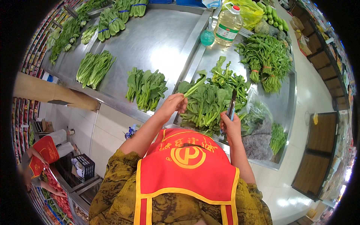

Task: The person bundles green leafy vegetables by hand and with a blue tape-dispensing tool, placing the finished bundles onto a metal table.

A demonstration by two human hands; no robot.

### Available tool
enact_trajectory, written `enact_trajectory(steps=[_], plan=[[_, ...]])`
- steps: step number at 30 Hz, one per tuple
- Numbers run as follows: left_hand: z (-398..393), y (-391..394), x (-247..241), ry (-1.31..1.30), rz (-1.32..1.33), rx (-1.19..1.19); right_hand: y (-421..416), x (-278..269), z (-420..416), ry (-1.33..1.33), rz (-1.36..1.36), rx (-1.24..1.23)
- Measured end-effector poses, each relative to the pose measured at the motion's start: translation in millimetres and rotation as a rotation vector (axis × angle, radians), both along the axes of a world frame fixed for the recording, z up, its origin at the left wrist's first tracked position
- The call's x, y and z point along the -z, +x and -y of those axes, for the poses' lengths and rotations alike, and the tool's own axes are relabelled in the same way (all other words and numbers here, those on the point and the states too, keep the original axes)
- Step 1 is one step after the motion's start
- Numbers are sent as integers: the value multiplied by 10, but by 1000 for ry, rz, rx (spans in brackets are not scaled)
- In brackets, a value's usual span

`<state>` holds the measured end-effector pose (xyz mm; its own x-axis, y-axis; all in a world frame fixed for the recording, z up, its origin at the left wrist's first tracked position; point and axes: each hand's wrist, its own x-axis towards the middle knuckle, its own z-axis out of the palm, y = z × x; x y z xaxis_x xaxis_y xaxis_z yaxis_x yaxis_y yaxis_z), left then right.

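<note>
My left hand (pixel 175 104) holds a single leafy green stalk (pixel 196 86) by its lower end, with the leaves pointing up and to the right. In my right hand (pixel 231 123) is a knife (pixel 232 103) with a dark blade and a blue part near the handle, its blade directed away from me. Between and beyond the hands lies a heap of loose leafy greens (pixel 206 102) on the metal counter. A clear plastic bag (pixel 254 112) with greens inside rests to the right of the knife. Left of the heap sit tidy leafy bunches (pixel 147 88).
Behind the heap stand a large oil bottle (pixel 228 26) and a green spray bottle (pixel 207 36). Banded greens (pixel 265 60) lie at the right, near a grey cloth (pixel 257 142). Another bunch (pixel 95 69) lies farther left. A person in a red apron (pixel 46 150) is at the lower left.
</note>
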<state>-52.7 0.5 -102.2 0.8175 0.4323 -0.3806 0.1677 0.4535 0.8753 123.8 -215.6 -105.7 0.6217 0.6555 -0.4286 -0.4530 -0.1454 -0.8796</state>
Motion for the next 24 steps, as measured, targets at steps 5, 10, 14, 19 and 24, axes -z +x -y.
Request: enact_trajectory(steps=[5, 10, 14, 19, 24], plan=[[65, -76, -87, -94, 48, 12, -48, -185, -213, 25, 2, -48], [117, -131, -165, -409, 175, 83, -150, -280, -396, 66, -55, -143], [198, -151, -68, -576, 155, 168, -237, -360, -559, 46, -124, -186], [358, -98, -119, -336, 28, 218, -311, -232, -660, 72, -247, -145], [412, -50, -162, 294, 118, 14, -266, -139, -656, 115, -491, -52]])
